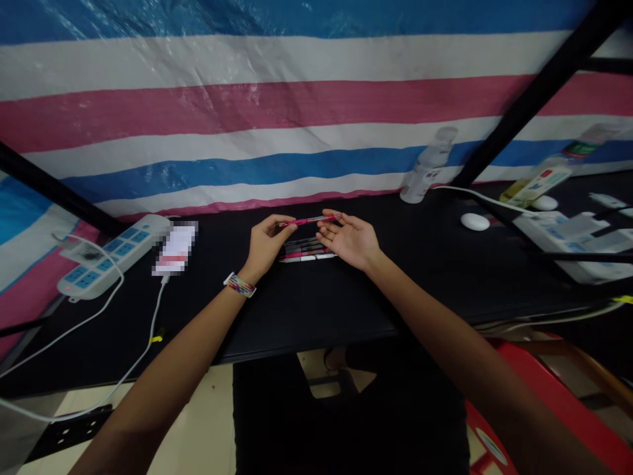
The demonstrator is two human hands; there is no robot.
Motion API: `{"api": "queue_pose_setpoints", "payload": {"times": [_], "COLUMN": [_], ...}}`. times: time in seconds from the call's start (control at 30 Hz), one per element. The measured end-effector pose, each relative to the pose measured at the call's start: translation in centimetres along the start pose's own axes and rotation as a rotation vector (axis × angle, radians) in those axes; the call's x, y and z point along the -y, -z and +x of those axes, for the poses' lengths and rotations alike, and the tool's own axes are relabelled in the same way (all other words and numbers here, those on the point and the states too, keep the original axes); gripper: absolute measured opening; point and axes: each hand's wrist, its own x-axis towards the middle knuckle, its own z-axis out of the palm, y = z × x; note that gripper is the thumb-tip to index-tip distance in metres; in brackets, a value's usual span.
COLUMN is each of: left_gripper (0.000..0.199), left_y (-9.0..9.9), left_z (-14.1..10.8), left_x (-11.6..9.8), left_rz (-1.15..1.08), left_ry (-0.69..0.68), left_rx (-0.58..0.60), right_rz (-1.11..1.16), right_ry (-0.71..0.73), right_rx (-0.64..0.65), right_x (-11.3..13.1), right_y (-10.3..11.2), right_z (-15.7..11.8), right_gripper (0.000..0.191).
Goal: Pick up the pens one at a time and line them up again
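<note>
Pinched between the thumb and fingers of my left hand (266, 247) is a red pen (310, 220) with a clear barrel, held level above the dark tabletop. My right hand (350, 239) is open, palm turned up and fingers spread, at the pen's right end. Its upper fingers overlap that end; whether they press on it I cannot tell. Just below lies a row of several pens (302, 249), side by side, some dark, one red. Nearest me in that row is a white pen (306, 258). My right fingers partly cover the row's right ends.
To the left are a white power strip (111, 257) and a charging phone (175, 249) with its cable. A plastic bottle (426, 168), a white mouse (475, 221), an oil-like bottle (541, 178) and another power strip (548, 241) stand right. Striped sheeting (277, 105) hangs behind.
</note>
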Motion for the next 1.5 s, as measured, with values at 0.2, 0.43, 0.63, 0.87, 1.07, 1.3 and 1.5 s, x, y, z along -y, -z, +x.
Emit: {"api": "queue_pose_setpoints", "payload": {"times": [0.2, 0.43, 0.63, 0.87, 1.07, 1.3, 1.5], "left_gripper": [0.018, 0.021, 0.025, 0.024, 0.022, 0.022, 0.022], "left_y": [0.22, 0.23, 0.22, 0.21, 0.15, 0.3, 0.26], "left_z": [0.03, 0.07, 0.0, -0.01, 0.04, 0.11, 0.13], "left_x": [0.15, 0.25, 0.23, 0.19, 0.35, 0.55, 0.49], "left_rz": [-0.04, -0.011, -0.026, -0.011, -0.016, -0.003, -0.011], "left_ry": [0.013, 0.021, 0.046, 0.036, 0.037, 0.03, 0.025], "left_rx": [-0.029, -0.005, 0.011, 0.0, -0.018, -0.006, -0.003], "right_rz": [-0.03, -0.09, -0.067, -0.105, -0.158, -0.127, -0.141], "right_ry": [-0.026, 0.021, 0.025, 0.074, 0.093, 0.064, 0.085], "right_rx": [0.052, 0.011, 0.008, 0.011, -0.007, 0.015, -0.013], "right_x": [-0.04, -0.14, -0.12, -0.26, -0.37, -0.31, -0.52], "right_y": [-0.4, -0.42, -0.57, -0.9, -1.01, -0.83, -0.77], "right_z": [-0.26, -0.19, -0.21, -0.29, -0.31, -0.22, -0.08], "right_gripper": [0.043, 0.031, 0.035, 0.025, 0.023, 0.037, 0.027]}}
